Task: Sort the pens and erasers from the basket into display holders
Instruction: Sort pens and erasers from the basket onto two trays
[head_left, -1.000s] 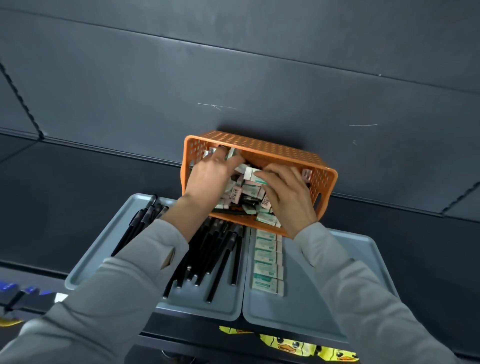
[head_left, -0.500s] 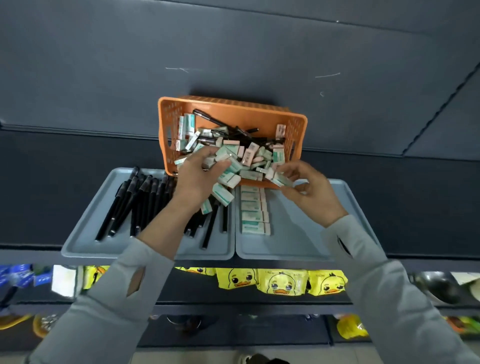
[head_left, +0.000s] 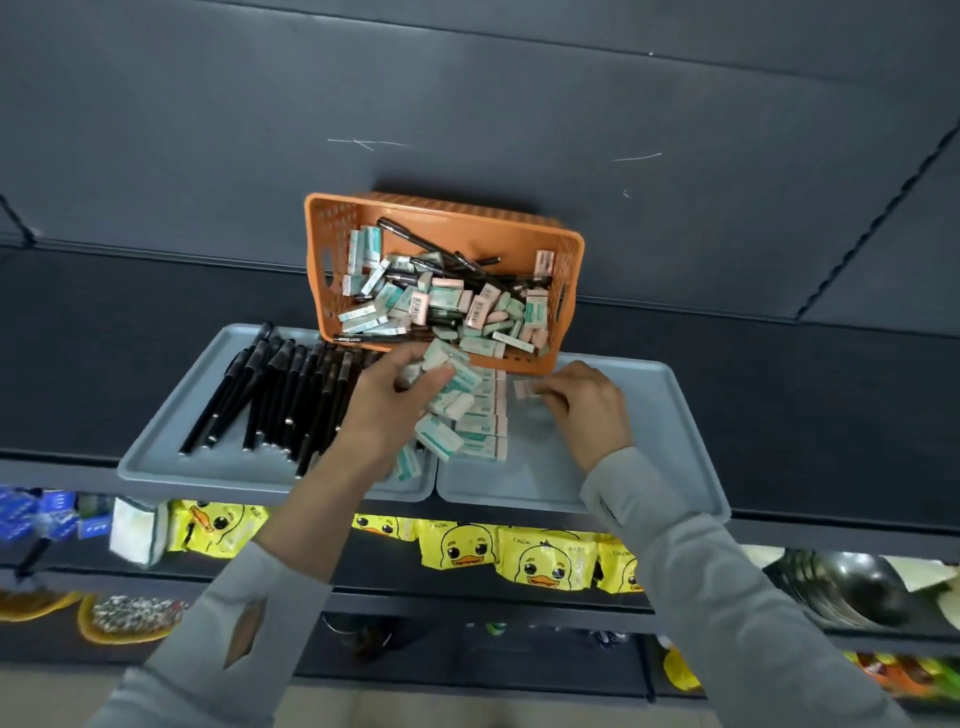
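My left hand clenches a loose stack of erasers over the tray seam; a slack grip risks some dropping among the pens. Right hand pinches one eraser above the right tray (row started). The tilted basket overhangs both.

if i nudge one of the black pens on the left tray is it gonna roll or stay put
Probably rolls a little: the black pens look round and slim. It likely stops soon, since they lie packed side by side and the left tray has a raised rim. They look stiff and light, so one should lift easily without bending.
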